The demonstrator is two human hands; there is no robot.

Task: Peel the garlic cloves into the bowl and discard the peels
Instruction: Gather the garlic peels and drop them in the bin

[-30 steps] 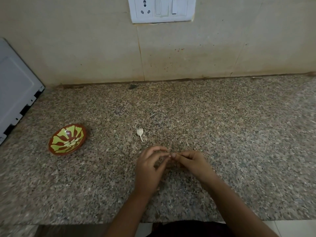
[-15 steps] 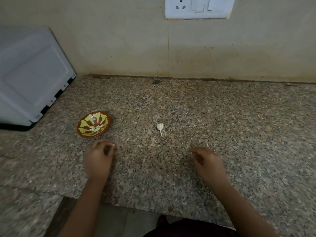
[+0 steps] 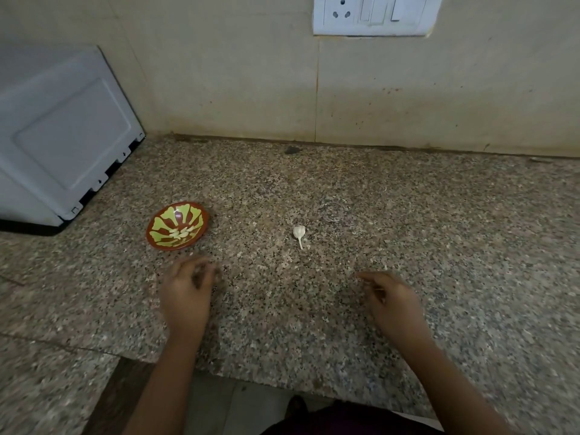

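- Granite, speckled brown and grey, forms the countertop that fills most of the head view; it meets a beige tiled wall at the back.
- The small round red-brown bowl with a yellow-green petal pattern sits on the counter left of centre, tilted a little toward the camera.
- Several pale peeled garlic cloves lie at the bottom of the bowl.
- A white garlic remnant with a thin stem lies alone on the granite, well to the right of the bowl, its stem pointing toward the person.
- The left hand hovers just in front of the bowl with its fingers curled; it is blurred, so I cannot tell whether it holds anything.
- The right hand is well apart from the left, its fingers loosely bent and pointing left; a pale sliver shows near its fingertips, but I cannot tell if it pinches something.
- A grey-white boxy appliance stands at the far left.
- A white switch and socket plate is mounted on the wall above.
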